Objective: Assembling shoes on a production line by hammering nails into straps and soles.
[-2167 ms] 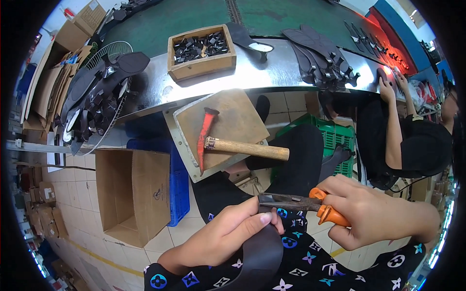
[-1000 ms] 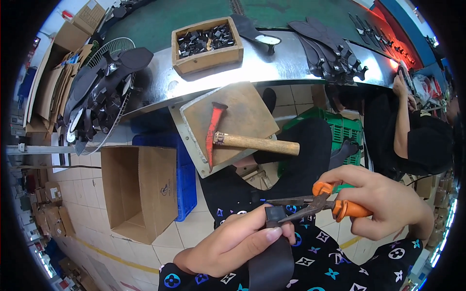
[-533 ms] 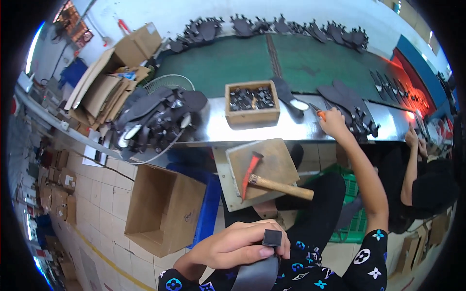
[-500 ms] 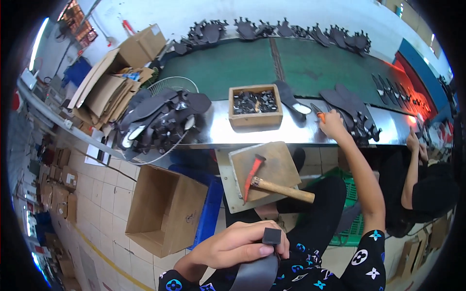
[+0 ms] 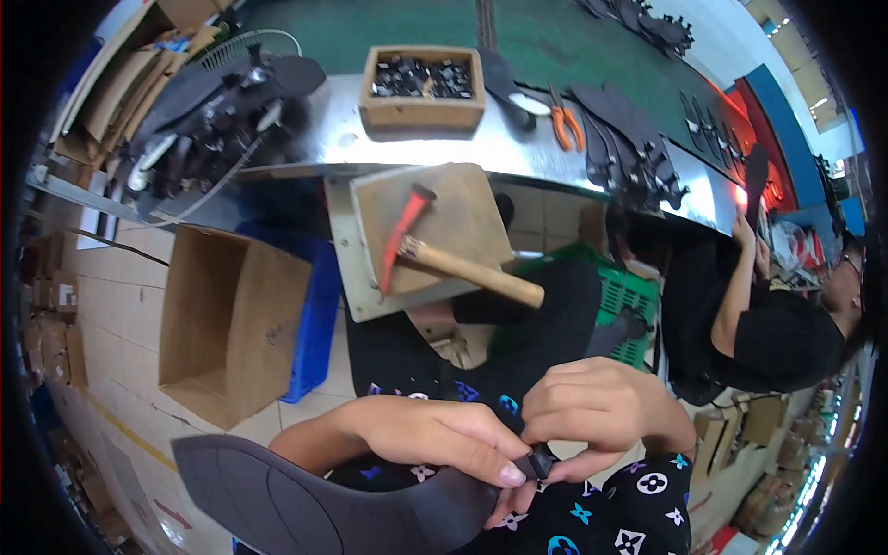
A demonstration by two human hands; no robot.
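Across my lap lies a dark grey shoe sole (image 5: 342, 513), its broad end toward the left. My left hand (image 5: 435, 439) is closed round its narrow end, thumb on top. At that end a small black block-like piece (image 5: 536, 462) shows between my two hands. The fingers of my right hand (image 5: 592, 407) are closed in a pinch on this piece, partly hiding it. Orange-handled pliers (image 5: 565, 125) lie on the metal table edge, away from both hands. A hammer (image 5: 462, 270) with a red head and wooden handle rests on a board (image 5: 444, 199) before my knees.
A wooden box (image 5: 421, 118) of small black parts stands on the table. Dark soles are piled in a wire basket (image 5: 250, 44) at left and stacked (image 5: 624, 125) at right. A cardboard box (image 5: 268, 333) sits below. A co-worker (image 5: 786, 333) holds a sole at the far right.
My right hand has let go of the pliers and come back to my lap, onto the black piece. The sole has swung out to the left. The view has tilted down.
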